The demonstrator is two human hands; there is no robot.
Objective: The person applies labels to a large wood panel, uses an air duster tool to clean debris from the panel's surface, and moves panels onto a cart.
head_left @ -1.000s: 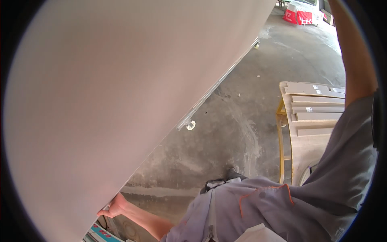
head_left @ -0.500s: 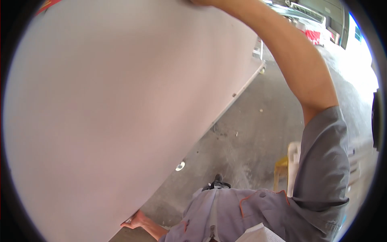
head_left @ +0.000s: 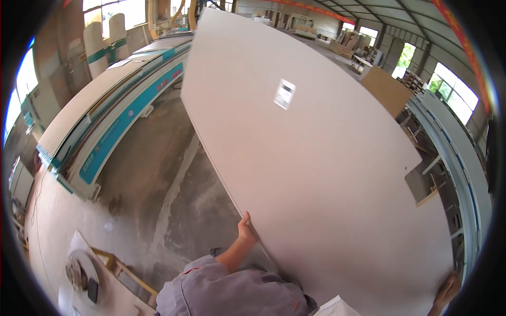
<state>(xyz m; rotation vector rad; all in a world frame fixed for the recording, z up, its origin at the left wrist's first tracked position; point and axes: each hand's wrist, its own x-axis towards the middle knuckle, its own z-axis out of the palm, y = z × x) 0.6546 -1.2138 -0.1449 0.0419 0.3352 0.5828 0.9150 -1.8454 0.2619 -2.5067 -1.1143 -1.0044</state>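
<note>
A large, pale, flat board [head_left: 295, 174] spans the middle and right, tilted, with a white printed label [head_left: 285, 95] on its face. A rectangular notch is cut into its right-hand edge. Around the board's lower left edge is my left hand [head_left: 246, 230], its thumb up along the rim and its other fingers mostly hidden behind. Low at the far right, my right hand [head_left: 448, 288] grips the opposite edge, with only part of it showing.
A long teal-and-white machine [head_left: 121, 124] stands at the left. Near the lower left is a table [head_left: 118, 292] holding a round object and a dark phone-like item. A long rail-like machine [head_left: 458, 168] runs beyond the board's right edge, near a brown panel [head_left: 386, 90].
The view has swung, and the board now lies to the right with its label showing. My right hand, earlier high on the board's top edge, is now low at its right edge.
</note>
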